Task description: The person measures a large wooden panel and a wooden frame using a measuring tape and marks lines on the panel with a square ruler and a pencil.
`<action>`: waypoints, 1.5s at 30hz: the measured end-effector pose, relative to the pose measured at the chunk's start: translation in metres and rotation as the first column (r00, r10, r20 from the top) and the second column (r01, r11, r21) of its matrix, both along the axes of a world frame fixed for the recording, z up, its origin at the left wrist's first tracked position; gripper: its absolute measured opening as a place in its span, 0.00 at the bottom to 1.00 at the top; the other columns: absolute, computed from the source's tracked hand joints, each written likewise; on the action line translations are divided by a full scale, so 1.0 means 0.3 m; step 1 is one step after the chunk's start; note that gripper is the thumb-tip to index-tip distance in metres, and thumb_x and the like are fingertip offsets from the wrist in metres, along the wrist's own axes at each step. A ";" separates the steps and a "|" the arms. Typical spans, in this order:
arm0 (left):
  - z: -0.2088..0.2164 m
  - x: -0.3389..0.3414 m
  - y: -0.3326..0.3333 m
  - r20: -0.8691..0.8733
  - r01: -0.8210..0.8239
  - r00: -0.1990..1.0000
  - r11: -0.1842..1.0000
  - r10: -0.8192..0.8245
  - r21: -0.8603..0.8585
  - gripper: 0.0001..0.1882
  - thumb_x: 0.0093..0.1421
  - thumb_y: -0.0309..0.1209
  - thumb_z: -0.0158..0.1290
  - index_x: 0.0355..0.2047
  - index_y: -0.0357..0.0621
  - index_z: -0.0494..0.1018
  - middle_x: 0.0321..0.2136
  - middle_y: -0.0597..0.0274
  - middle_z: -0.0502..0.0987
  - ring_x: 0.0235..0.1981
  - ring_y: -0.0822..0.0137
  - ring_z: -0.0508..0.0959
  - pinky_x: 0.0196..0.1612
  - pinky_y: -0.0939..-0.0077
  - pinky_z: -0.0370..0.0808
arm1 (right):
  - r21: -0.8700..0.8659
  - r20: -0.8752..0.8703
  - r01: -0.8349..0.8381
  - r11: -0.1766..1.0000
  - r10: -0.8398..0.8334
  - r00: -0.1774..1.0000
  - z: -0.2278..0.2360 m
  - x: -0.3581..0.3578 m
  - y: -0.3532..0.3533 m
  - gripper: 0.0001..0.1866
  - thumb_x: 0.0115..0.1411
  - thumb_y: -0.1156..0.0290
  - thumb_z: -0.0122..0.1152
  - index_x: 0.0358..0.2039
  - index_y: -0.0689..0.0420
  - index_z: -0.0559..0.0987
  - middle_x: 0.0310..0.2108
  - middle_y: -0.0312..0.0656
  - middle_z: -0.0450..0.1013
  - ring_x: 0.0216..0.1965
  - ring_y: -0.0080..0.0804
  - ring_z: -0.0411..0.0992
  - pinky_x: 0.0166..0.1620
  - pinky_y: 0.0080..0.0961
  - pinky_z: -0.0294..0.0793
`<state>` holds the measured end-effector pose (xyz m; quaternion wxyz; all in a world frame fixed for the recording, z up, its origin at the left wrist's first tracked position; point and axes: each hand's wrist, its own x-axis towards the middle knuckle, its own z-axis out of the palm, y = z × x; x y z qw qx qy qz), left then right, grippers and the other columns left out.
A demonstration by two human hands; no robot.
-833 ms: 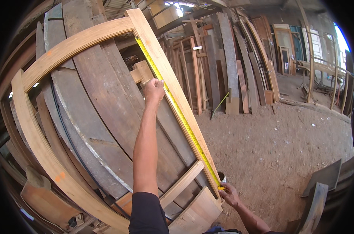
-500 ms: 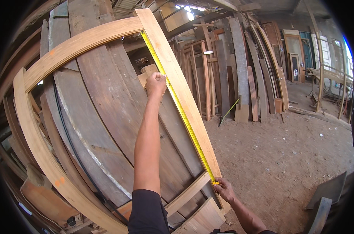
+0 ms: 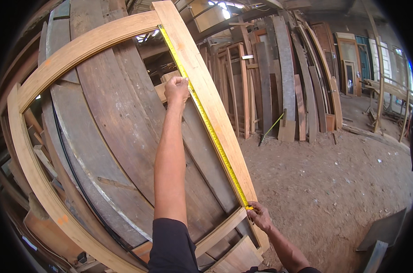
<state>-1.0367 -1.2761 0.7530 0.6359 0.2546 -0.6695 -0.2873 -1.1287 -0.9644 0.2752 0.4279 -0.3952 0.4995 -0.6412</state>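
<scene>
A light wooden frame [image 3: 213, 98] leans upright before me, its long right-hand stile running from top middle down to lower right. Along the inner edge of that stile lies a yellow tape measure [image 3: 214, 135], stretched from the top rail to the lower crossbar [image 3: 220, 231]. My left hand [image 3: 176, 90] pinches the tape's edge in the upper part of the stile. At the bottom end, by the crossbar, my right hand [image 3: 259, 215] grips the tape measure; its case is mostly hidden by the fingers.
Wide weathered planks [image 3: 120, 104] stand behind the frame. Boards and frames [image 3: 261, 82] lean on the far wall, with a thin green-yellow strip [image 3: 272, 126] near their foot. Dirt floor [image 3: 315, 182] spreads at right. Dark panels [image 3: 381, 230] stand at lower right.
The view has shifted slightly, so the frame sits a little further left and higher. Both hands keep their hold on the stretched tape.
</scene>
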 end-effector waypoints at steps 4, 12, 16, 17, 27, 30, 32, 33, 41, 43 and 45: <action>0.021 -0.015 -0.013 0.039 -0.264 0.962 0.959 0.269 -0.103 0.08 0.61 0.32 0.63 0.30 0.41 0.78 0.28 0.59 0.84 0.29 0.69 0.81 0.39 0.69 0.78 | -0.034 -0.001 -0.006 0.999 0.006 1.000 -0.021 -0.038 -0.042 0.21 0.67 0.71 0.64 0.59 0.60 0.75 0.37 0.37 0.75 0.34 0.22 0.72 0.37 0.22 0.73; 0.060 -0.031 -0.038 0.074 -0.287 0.952 0.950 0.297 -0.125 0.08 0.61 0.32 0.63 0.29 0.42 0.77 0.26 0.61 0.82 0.29 0.67 0.81 0.41 0.68 0.78 | -0.079 0.002 -0.060 0.995 0.060 0.998 -0.018 -0.091 -0.104 0.22 0.66 0.69 0.64 0.59 0.61 0.74 0.37 0.38 0.75 0.33 0.21 0.71 0.36 0.21 0.73; 0.035 -0.045 -0.059 0.005 -0.267 0.963 0.956 0.270 -0.119 0.08 0.61 0.32 0.63 0.32 0.41 0.77 0.26 0.60 0.82 0.29 0.67 0.80 0.40 0.68 0.77 | -0.059 -0.067 -0.059 0.997 0.055 0.996 -0.035 -0.096 -0.122 0.22 0.66 0.69 0.65 0.58 0.60 0.75 0.38 0.38 0.76 0.35 0.22 0.72 0.38 0.23 0.73; 0.023 -0.046 -0.071 0.012 -0.276 0.960 0.954 0.280 -0.115 0.08 0.61 0.32 0.63 0.32 0.41 0.77 0.26 0.60 0.82 0.29 0.67 0.80 0.40 0.68 0.77 | -0.079 -0.075 -0.055 0.995 0.049 0.996 -0.050 -0.093 -0.128 0.22 0.65 0.70 0.65 0.58 0.60 0.75 0.38 0.37 0.76 0.36 0.23 0.72 0.40 0.24 0.73; 0.047 -0.018 -0.008 -0.034 -0.260 0.965 0.962 0.258 -0.085 0.09 0.60 0.29 0.64 0.33 0.39 0.76 0.29 0.60 0.81 0.28 0.69 0.79 0.38 0.71 0.77 | -0.012 -0.023 -0.048 0.999 0.048 0.999 -0.009 -0.058 -0.083 0.23 0.65 0.70 0.66 0.58 0.62 0.76 0.41 0.37 0.77 0.43 0.24 0.73 0.47 0.25 0.73; 0.054 -0.005 -0.019 -0.014 -0.216 0.976 0.975 0.216 -0.048 0.09 0.59 0.29 0.65 0.32 0.40 0.75 0.28 0.61 0.80 0.28 0.71 0.77 0.37 0.71 0.77 | -0.101 -0.076 -0.023 0.995 0.015 0.997 -0.041 -0.046 -0.089 0.24 0.65 0.69 0.67 0.59 0.62 0.76 0.46 0.40 0.78 0.48 0.28 0.74 0.53 0.28 0.73; 0.064 0.022 -0.066 0.062 -0.306 0.948 0.946 0.314 -0.110 0.07 0.59 0.28 0.63 0.31 0.43 0.74 0.27 0.63 0.78 0.28 0.71 0.76 0.34 0.71 0.76 | -0.131 -0.222 0.040 0.991 -0.069 0.973 -0.053 -0.034 -0.134 0.25 0.64 0.66 0.68 0.59 0.61 0.76 0.51 0.43 0.78 0.55 0.32 0.73 0.60 0.31 0.71; 0.043 -0.029 -0.023 0.056 -0.150 0.987 0.986 0.154 -0.070 0.07 0.60 0.26 0.60 0.27 0.45 0.72 0.20 0.67 0.72 0.19 0.73 0.70 0.23 0.73 0.67 | -0.105 -0.213 0.080 0.991 -0.101 0.972 -0.068 -0.062 -0.136 0.26 0.64 0.64 0.69 0.59 0.59 0.76 0.53 0.46 0.77 0.58 0.34 0.72 0.62 0.33 0.70; 0.267 0.106 -0.329 0.016 0.105 0.994 0.986 -0.108 0.127 0.04 0.69 0.27 0.57 0.38 0.41 0.74 0.23 0.66 0.74 0.18 0.76 0.73 0.18 0.86 0.72 | -0.015 -0.106 0.200 0.980 -0.201 0.974 -0.247 -0.053 -0.177 0.26 0.62 0.68 0.70 0.60 0.56 0.75 0.53 0.50 0.73 0.57 0.43 0.71 0.61 0.36 0.70; 0.281 0.093 -0.367 0.056 0.072 0.995 0.990 -0.079 0.122 0.06 0.68 0.29 0.59 0.39 0.42 0.74 0.26 0.66 0.76 0.21 0.76 0.74 0.22 0.86 0.74 | 0.014 -0.041 0.225 0.974 -0.224 0.974 -0.358 -0.035 -0.181 0.27 0.61 0.69 0.70 0.59 0.55 0.75 0.52 0.50 0.73 0.56 0.44 0.72 0.60 0.37 0.71; 0.262 0.092 -0.368 0.074 0.014 0.997 0.991 -0.023 0.132 0.07 0.66 0.30 0.62 0.39 0.42 0.75 0.27 0.67 0.76 0.23 0.76 0.75 0.27 0.84 0.76 | 0.039 0.018 0.241 0.970 -0.242 0.970 -0.440 -0.014 -0.179 0.27 0.59 0.69 0.71 0.59 0.54 0.75 0.51 0.50 0.73 0.55 0.45 0.72 0.60 0.38 0.71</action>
